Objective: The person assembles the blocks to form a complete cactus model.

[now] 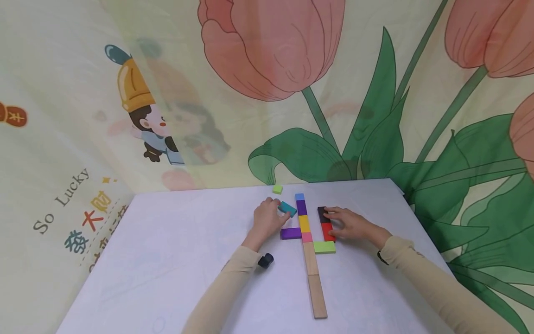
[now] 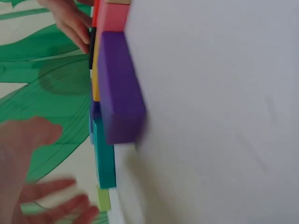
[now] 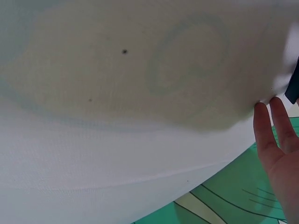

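My left hand [image 1: 269, 217] is over a teal block [image 1: 288, 208] that lies aslant left of a block row. In the left wrist view, its spread thumb and fingers stand apart from the teal block [image 2: 105, 156]. My right hand [image 1: 352, 225] touches the right side of a black block [image 1: 323, 214] and a red block [image 1: 327, 232], which lie end to end. Two of its fingers [image 3: 265, 126] look straight in the right wrist view; the thumb is hidden there. The row holds light blue, dark purple, yellow [image 1: 305, 224], pink [image 1: 307, 237] and wooden [image 1: 310, 260] blocks.
A purple block [image 1: 290, 233] juts left from the row and a light green block [image 1: 324, 247] juts right. A small lime block [image 1: 277, 189] lies near the far edge of the white table [image 1: 167, 260]. Behind hangs a cloth [image 1: 233, 130] printed with tulips.
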`<state>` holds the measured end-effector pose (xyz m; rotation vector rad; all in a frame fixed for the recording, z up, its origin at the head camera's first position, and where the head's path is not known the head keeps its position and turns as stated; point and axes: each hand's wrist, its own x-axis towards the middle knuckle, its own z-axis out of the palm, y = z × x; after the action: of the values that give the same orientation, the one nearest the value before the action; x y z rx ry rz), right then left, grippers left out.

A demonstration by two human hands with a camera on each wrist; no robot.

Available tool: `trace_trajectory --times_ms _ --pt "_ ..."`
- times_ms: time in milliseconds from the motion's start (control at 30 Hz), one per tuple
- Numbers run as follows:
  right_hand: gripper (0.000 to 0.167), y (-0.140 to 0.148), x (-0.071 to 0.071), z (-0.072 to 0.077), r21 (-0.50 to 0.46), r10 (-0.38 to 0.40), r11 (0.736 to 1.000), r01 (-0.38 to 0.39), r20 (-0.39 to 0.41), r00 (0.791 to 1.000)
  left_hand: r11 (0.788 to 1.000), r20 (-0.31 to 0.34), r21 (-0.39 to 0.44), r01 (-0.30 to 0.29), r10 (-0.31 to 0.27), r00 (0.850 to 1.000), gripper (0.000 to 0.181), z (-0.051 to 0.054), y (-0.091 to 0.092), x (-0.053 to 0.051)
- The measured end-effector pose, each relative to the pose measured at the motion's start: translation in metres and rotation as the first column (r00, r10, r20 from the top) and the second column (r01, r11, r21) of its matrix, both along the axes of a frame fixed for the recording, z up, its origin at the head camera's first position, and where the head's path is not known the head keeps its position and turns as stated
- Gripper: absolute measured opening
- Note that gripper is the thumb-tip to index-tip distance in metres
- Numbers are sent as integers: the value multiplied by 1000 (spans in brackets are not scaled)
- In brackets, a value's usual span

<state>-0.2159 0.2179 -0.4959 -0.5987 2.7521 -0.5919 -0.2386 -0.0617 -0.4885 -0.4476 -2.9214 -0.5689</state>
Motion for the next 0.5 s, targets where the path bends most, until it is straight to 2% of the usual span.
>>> trace_trajectory --times_ms 100,200,300,367,500 --pt "65 1 1 0 1 -5 1000 5 -1 1000 990 54 45 -136 133 990 52 0 8 -6" --pt "65 1 1 0 -5 -2 1000 2 -3 1000 979 119 21 -202 198 973 56 -2 14 -11" --pt "65 1 2 -1 -10 -3 1000 3 3 1000 974 153 -20 -226 226 962 58 -5 17 -14" --pt "65 0 2 -1 -12 -6 1000 6 4 1000 974 153 -27 -223 224 962 57 -6 19 -16" --pt "66 0 2 0 -1 -17 1000 17 7 1000 977 140 35 -210 203 969 55 -7 22 -18"
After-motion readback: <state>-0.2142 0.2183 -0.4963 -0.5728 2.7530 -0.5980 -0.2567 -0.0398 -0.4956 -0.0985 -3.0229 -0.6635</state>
